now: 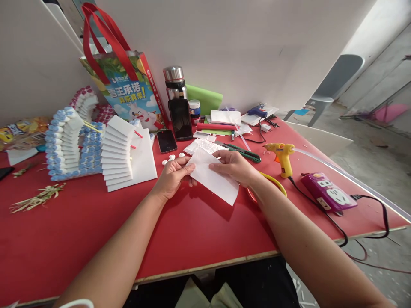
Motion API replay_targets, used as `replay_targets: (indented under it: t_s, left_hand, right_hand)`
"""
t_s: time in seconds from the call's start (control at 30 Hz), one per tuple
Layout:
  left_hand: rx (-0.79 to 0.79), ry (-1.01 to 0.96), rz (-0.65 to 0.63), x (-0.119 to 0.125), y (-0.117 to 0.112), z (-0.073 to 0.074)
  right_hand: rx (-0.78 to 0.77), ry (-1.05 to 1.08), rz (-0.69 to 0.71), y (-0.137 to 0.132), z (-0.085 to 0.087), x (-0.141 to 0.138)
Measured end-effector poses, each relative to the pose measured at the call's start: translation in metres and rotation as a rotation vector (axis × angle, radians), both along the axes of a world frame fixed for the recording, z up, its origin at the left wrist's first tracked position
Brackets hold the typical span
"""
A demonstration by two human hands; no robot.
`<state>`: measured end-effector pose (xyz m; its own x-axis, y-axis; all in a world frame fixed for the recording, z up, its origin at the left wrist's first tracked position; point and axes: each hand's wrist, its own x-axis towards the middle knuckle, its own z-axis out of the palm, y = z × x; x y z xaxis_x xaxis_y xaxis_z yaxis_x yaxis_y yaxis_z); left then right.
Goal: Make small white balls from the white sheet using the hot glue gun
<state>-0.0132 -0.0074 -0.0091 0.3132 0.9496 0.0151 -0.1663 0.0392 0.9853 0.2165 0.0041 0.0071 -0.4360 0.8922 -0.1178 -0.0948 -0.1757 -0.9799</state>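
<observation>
Both of my hands hold a white foam sheet (213,177) just above the red table (96,222). My left hand (173,177) grips its left corner with fingers curled round the edge. My right hand (236,167) pinches its upper right edge. A few small white round pieces (172,158) lie just beyond my left hand. A white stepped foam model (125,154) with rows of blue-capped pieces (69,143) stands to the left.
A yellow glue gun (282,156) stands right of my hands, its cord running to a purple power strip (329,192). Two phones (180,119), a steel flask (175,81), a printed tote bag (128,85), a green cutter (245,152) and foam scraps sit at the back.
</observation>
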Motion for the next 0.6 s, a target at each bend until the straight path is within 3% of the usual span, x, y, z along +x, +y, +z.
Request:
replay_targets:
  t_s: [0.33,0.6]
  left_hand:
    - [-0.009,-0.132,0.066,-0.001,-0.002,0.002]
    - [0.026,-0.119,0.010,-0.005,-0.004,0.003]
  right_hand:
    - [-0.111,0.201,-0.087,0.007,-0.003,0.001]
    - [-0.034,0.221,-0.135,0.004,0.001,-0.012]
